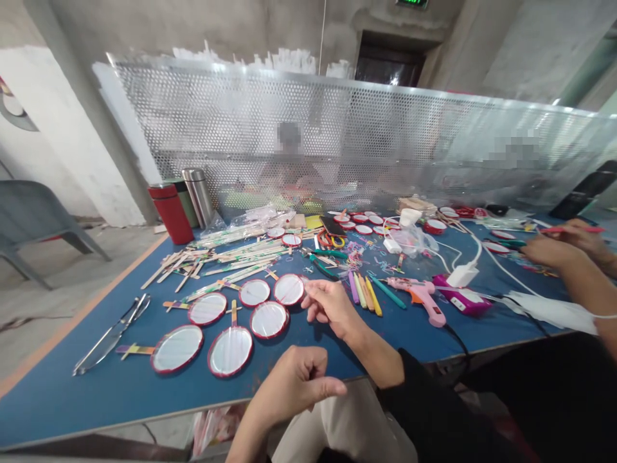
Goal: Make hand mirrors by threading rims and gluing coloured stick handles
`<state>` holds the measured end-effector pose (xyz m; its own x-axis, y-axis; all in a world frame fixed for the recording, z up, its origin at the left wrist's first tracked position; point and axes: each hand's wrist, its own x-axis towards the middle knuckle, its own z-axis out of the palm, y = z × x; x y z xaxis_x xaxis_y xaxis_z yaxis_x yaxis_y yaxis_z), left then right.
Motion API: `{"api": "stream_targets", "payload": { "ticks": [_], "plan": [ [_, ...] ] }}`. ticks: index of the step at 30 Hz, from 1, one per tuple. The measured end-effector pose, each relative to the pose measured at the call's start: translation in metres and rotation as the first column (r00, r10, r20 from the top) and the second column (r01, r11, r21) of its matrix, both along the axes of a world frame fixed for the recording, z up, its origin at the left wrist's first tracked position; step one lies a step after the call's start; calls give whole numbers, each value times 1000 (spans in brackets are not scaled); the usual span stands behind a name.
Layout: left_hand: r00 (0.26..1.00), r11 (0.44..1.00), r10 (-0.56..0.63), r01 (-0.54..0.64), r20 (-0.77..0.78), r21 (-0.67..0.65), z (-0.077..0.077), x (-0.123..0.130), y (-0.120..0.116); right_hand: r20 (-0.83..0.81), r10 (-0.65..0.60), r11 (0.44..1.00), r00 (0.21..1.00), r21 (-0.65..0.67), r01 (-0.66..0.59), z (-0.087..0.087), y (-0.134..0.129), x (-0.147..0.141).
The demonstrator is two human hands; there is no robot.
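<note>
Worktop: blue, strewn with craft sticks (231, 254)
Mirror disc: red-rimmed round disc on a stick (289, 289), lying just beside the right hand's fingertips; contact is hard to make out
Left hand (294, 386): loosely clenched at the worktop's front edge, holding nothing
Right hand (332, 307): fingers (315, 289) relaxed, extended, nothing visibly held
Pink glue gun (419, 299): right of the right hand
Another person's hands (563, 251): at the right edge, cut off by the frame, with a pink pen (573, 229)
</note>
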<state>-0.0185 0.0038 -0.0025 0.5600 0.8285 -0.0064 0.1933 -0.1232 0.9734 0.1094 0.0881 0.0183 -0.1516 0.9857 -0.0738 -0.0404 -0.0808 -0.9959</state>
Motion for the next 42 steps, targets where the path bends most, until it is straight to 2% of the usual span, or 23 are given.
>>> {"api": "stream_targets", "payload": {
  "ticks": [5,9,12,14,16,18,21,27,31,34,36,40,42],
  "plan": [
    [1000,1000,11,-12,-21,-22,4,2,0,38,-80,994,996,77,77,0,-24,16],
    [999,997,18,-22,-52,-76,4,4,1,261,-118,978,958,200,66,-5,-46,41],
    [995,998,61,-62,-78,-12,1,4,1,480,-231,917,846,397,25,-13,-61,61],
    [990,992,102,-95,-92,78,-1,4,1,585,-311,864,749,502,-33,-21,-68,72],
    [980,966,167,-141,-106,216,-3,4,1,638,-344,829,689,551,-97,-28,-73,78],
    [977,928,187,-141,-103,344,-5,4,1,648,-350,819,677,562,-114,-32,-74,80],
    [978,877,141,-52,-153,477,-9,5,4,620,-351,830,701,553,-74,-33,-75,80],
    [944,891,130,22,-303,453,-18,9,11,562,-280,882,778,471,-23,-31,-74,86],
    [931,881,111,70,-348,468,-16,11,11,607,-201,912,769,402,-79,-32,-71,88],
    [916,865,115,97,-383,493,-15,11,11,706,-156,913,691,371,-172,-29,-67,87],
    [909,846,118,119,-401,520,-15,12,10,789,-122,905,602,338,-259,-22,-66,86],
    [908,836,116,129,-402,534,-14,11,8,936,-30,857,351,205,-474,12,-60,79],
    [915,847,104,123,-389,516,-11,11,7,973,-42,829,228,162,-536,34,-52,72]
  ]
}}
